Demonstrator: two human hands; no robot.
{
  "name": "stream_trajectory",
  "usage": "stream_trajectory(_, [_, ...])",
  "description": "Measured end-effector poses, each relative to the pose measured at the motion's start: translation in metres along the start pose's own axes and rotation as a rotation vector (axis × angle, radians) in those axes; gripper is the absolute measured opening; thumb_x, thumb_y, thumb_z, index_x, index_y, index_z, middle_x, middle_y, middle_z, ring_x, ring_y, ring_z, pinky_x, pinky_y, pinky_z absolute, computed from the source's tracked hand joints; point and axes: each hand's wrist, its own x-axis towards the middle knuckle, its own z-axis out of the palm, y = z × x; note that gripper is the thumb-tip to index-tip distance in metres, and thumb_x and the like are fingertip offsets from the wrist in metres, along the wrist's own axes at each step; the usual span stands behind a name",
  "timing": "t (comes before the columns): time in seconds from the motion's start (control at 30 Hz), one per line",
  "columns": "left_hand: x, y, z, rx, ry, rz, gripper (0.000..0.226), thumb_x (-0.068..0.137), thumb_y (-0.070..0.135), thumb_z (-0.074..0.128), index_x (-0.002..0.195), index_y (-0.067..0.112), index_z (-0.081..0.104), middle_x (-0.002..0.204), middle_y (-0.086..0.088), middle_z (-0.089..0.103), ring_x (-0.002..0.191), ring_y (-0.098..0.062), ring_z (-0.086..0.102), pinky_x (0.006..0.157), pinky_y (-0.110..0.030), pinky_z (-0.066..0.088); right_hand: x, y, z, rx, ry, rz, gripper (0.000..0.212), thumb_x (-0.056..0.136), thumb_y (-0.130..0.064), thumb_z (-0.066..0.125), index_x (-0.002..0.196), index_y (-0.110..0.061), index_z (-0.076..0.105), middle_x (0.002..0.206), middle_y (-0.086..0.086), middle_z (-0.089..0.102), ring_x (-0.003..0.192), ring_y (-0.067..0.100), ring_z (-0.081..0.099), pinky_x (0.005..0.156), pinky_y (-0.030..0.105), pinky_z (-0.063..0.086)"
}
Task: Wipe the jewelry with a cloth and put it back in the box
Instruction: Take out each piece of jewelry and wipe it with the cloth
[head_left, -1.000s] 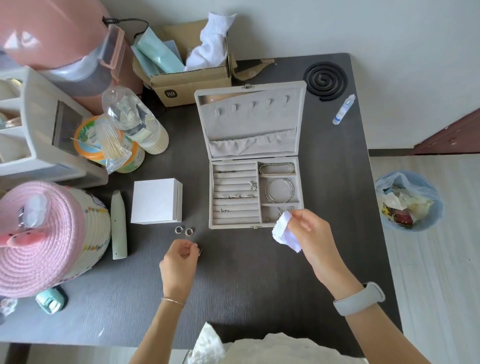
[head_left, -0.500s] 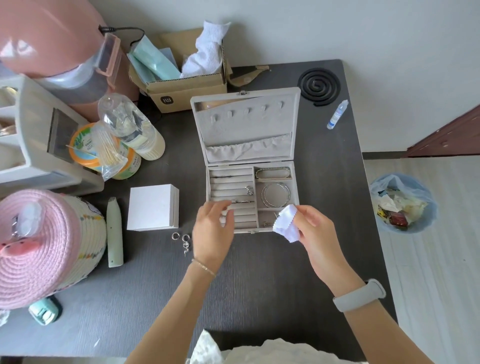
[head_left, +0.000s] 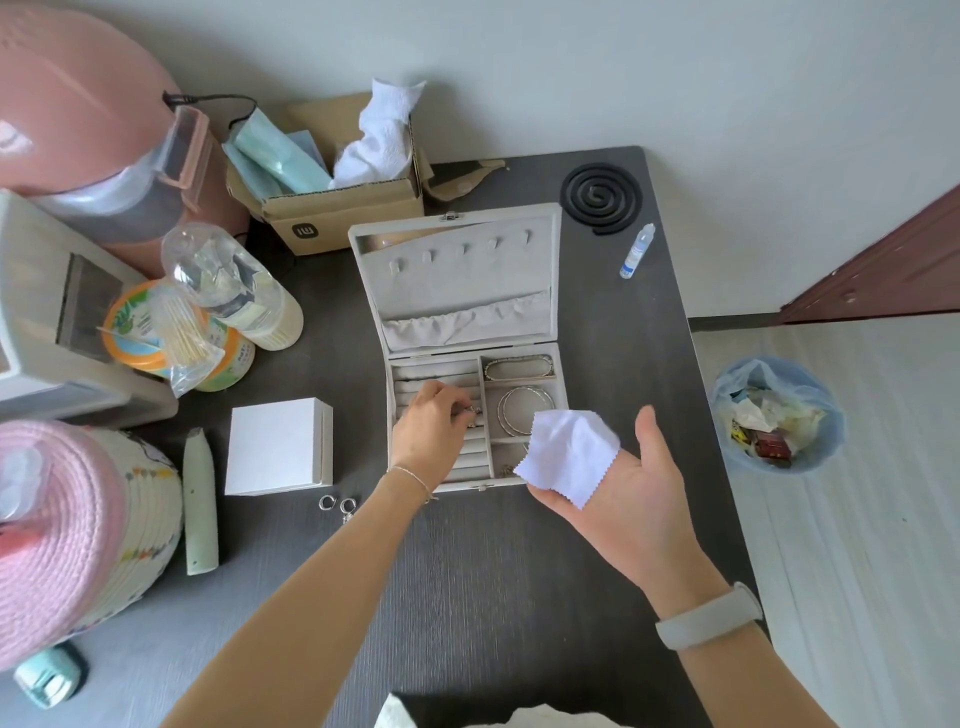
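Note:
A grey jewelry box (head_left: 457, 270) stands open at the middle of the dark table (head_left: 493, 571). My left hand (head_left: 431, 431) reaches into its ring-roll section and pinches a small ring (head_left: 474, 411) with the fingertips. My right hand (head_left: 628, 499) hovers palm up at the box's front right corner, with a white wiping cloth (head_left: 569, 454) lying across its fingers. Bangles (head_left: 524, 410) and a bracelet (head_left: 518, 366) lie in the right compartments. Three small rings (head_left: 337, 505) sit on the table left of the box front.
A white square box (head_left: 278, 447) and a pale green tube (head_left: 200, 504) lie left of the jewelry box. Bottles, a cardboard box (head_left: 337, 208) and a pink woven basket (head_left: 62, 530) crowd the left side. A black coil (head_left: 600, 197) and dropper bottle (head_left: 636, 252) sit at the back right. A bin (head_left: 779, 415) stands on the floor.
My left hand left the rings on the table and moved up into the box, closing on a ring. My right hand turned palm up and the cloth spread over its fingers.

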Motion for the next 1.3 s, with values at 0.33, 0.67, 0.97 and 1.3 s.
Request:
stream_trajectory(0.33, [-0.046,0.049,-0.045,-0.716,-0.092,-0.101,0.012,0.08,0.008,0.067,0.071,0.014,0.061,0.063,0.007,0.062,0.057,0.0,0.057,0.062,-0.011,0.046,0.009,0.0,0.015,-0.712,0.389,-0.275,0.033,0.098,-0.018,0.033,0.078,-0.027,0.058,0.076,-0.018,0.058,0.07,-0.015,0.058,0.062,0.0,0.04])
stream_trajectory(0.67, [-0.075,0.068,-0.047,-0.767,0.058,-0.184,0.02,0.079,0.011,0.068,0.064,0.024,0.064,0.08,-0.001,0.062,0.057,0.001,0.052,0.058,-0.009,0.041,0.001,0.007,0.026,-0.354,0.054,0.127,0.049,0.098,-0.031,0.028,0.094,-0.008,0.071,0.085,0.007,0.071,0.079,0.015,0.066,0.077,0.022,0.045])
stream_trajectory(0.97, [-0.082,0.065,-0.055,-0.684,0.092,-0.111,0.021,0.072,0.012,0.075,0.059,0.026,0.066,0.068,0.004,0.059,0.058,0.0,0.051,0.059,-0.013,0.041,0.005,0.004,0.022,-0.133,-0.086,0.246,0.035,0.078,0.009,0.026,0.088,0.012,0.059,0.118,0.026,0.056,0.101,0.025,0.06,0.1,0.037,0.033])
stream_trajectory(1.3, [-0.086,0.075,-0.077,-0.713,0.032,-0.066,0.017,0.07,0.013,0.075,0.059,0.024,0.068,0.069,0.003,0.057,0.058,-0.001,0.047,0.058,-0.01,0.037,0.005,0.0,0.021,-0.092,-0.204,0.24,0.063,0.067,0.006,0.031,0.128,-0.001,0.049,0.129,0.021,0.052,0.119,0.032,0.05,0.106,0.045,0.035])
